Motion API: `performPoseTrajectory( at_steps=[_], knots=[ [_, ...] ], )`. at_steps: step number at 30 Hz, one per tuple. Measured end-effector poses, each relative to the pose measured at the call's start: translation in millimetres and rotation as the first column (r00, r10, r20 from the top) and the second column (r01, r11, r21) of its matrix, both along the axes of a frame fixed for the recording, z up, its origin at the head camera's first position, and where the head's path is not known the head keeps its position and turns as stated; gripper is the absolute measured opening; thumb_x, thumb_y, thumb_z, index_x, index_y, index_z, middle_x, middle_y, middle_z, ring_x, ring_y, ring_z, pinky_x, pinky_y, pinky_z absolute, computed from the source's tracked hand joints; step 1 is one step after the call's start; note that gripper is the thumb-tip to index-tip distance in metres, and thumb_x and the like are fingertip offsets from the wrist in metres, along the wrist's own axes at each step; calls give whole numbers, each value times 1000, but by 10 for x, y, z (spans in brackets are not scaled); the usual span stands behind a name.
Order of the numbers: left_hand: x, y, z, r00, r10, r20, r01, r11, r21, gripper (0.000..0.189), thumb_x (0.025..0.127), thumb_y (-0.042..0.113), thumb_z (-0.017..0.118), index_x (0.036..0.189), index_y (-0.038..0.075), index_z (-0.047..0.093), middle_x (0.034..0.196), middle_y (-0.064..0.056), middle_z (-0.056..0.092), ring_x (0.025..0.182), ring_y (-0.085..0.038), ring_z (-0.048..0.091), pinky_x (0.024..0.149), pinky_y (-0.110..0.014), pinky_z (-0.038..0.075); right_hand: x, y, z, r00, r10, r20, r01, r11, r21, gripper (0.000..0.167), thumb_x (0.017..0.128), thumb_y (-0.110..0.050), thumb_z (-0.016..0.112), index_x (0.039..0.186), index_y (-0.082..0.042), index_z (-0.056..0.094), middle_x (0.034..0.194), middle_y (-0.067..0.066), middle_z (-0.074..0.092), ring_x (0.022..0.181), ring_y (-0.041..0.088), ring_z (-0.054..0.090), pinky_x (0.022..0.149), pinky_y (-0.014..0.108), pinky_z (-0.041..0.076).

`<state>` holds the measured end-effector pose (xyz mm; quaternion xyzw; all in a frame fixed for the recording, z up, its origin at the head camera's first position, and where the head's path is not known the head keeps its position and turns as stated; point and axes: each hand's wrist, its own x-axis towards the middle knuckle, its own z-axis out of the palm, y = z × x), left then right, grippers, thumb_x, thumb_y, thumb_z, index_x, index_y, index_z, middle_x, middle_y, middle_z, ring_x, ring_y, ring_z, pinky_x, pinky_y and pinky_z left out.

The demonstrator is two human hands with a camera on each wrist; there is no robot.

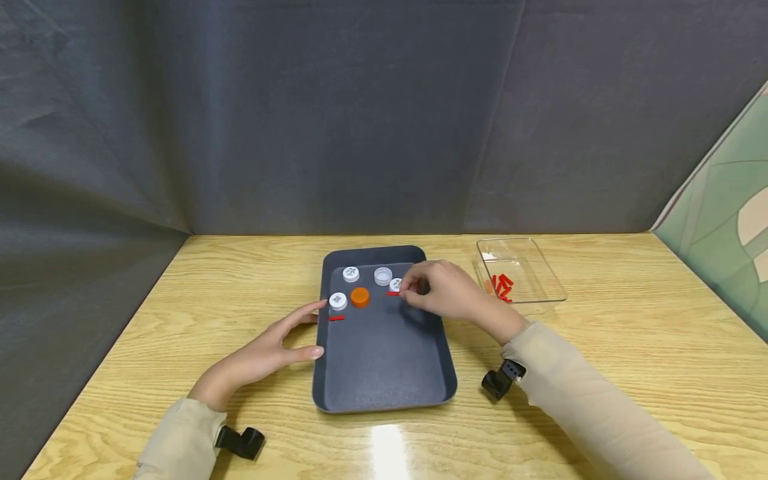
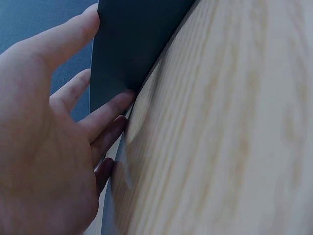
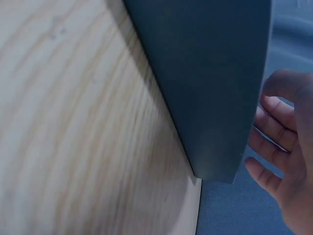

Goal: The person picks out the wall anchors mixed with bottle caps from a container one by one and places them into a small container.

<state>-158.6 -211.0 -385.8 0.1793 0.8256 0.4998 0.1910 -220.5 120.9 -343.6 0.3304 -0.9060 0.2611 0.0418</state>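
Observation:
In the head view my right hand [image 1: 447, 290] pinches one end of a small red stick [image 1: 393, 293] over the dark grey tray [image 1: 387, 377]. Just behind that stick is a white cap [image 1: 395, 284] with a printed top, partly covered by the fingers. Along the tray's left rim rests my left hand [image 1: 267, 352], thumb and fingers spread; its fingertips meet the outer wall in the left wrist view. Near its index finger, a second red stick [image 1: 337, 318] lies below a white cap with a dark print [image 1: 338, 301]. The tray wall hides the right fingertips in the right wrist view.
An orange cap [image 1: 360, 297], a green-printed white cap [image 1: 351, 274] and a hollow-side-up white cap [image 1: 383, 276] sit in the tray's far half. Right of the tray stands a clear plastic box [image 1: 531, 273] holding several red sticks [image 1: 504, 287]. Grey cloth [image 1: 360, 133] rises behind the table.

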Motion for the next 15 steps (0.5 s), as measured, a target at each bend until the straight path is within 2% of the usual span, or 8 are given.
performPoseTrajectory(
  at_steps=[8,15],
  knots=[
    [4,-2,6,1000,-5,-8,5,1000,1,77,93,33,70,157,27,28,152,-16,38,142,-37,30,110,-69,14,106,101,49,999,-41,-31,40,999,-30,4,86,-15,76,87,-18,73,78,-12,63,73,10,59,66,28,48],
    [-17,-3,-30,1000,3,-3,-3,1000,12,77,92,33,71,156,30,29,151,-14,39,141,-36,31,111,-67,15,171,241,79,995,-78,-59,74,995,-71,2,86,-14,73,88,-15,74,80,-11,63,76,13,60,68,32,49]
  ],
)
